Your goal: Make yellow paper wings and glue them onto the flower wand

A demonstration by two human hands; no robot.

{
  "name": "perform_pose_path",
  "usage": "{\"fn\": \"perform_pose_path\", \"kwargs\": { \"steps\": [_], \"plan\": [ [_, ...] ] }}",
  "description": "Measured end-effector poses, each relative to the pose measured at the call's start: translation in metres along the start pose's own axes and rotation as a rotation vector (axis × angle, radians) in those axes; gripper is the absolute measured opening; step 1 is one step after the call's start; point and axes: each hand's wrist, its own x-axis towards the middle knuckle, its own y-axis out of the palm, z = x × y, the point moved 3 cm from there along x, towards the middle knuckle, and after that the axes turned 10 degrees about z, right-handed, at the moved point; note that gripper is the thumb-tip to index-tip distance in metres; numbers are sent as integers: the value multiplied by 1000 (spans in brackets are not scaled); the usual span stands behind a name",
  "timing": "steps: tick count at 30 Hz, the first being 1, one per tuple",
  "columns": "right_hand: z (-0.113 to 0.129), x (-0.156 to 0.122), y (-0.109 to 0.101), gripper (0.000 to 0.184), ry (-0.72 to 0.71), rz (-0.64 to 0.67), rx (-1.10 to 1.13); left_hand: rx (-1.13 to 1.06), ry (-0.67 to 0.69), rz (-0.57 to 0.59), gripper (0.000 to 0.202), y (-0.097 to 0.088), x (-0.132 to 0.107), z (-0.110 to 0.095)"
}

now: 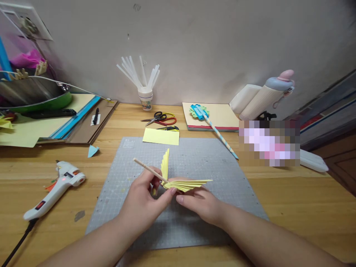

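Over a grey cutting mat, both my hands hold a yellow pleated paper fan joined to a thin wooden stick. My left hand is closed, pinching the stick and the fan's folded corner. My right hand is closed under the fan's flat right wing, thumb pressed at its base. One wing of the fan stands upright, the other lies level to the right.
A white glue gun lies on the wooden table at left. Scissors, a yellow paper sheet, a cup of glue sticks, a striped straw craft on paper sheets, a green pan and stacked card stand behind.
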Motion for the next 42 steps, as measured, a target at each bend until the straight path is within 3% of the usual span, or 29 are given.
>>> {"fn": "perform_pose_path", "kwargs": {
  "steps": [2,7,10,13,16,21,26,34,42],
  "plan": [
    [-4,-1,2,32,5,4,68,-43,-23,-6,21,2,-1,2],
    [-14,2,4,35,52,-189,143,-118,-69,-5,25,11,-2,5],
    [-15,4,1,35,43,-218,156,-364,-75,96,29,14,2,3],
    [-12,2,-3,35,14,-235,101,-674,-196,197,29,15,6,3],
    [-10,1,-4,34,31,-212,54,-815,-306,258,30,15,7,3],
    [-13,1,-3,36,84,-221,31,-832,-274,205,27,13,7,4],
    [-18,6,-1,37,131,-228,169,-802,-228,174,27,13,9,5],
    [-17,6,1,37,99,-226,190,-825,-240,212,27,14,9,5],
    [-23,5,1,39,96,-245,233,-748,-63,219,15,16,8,-5]
  ]
}}
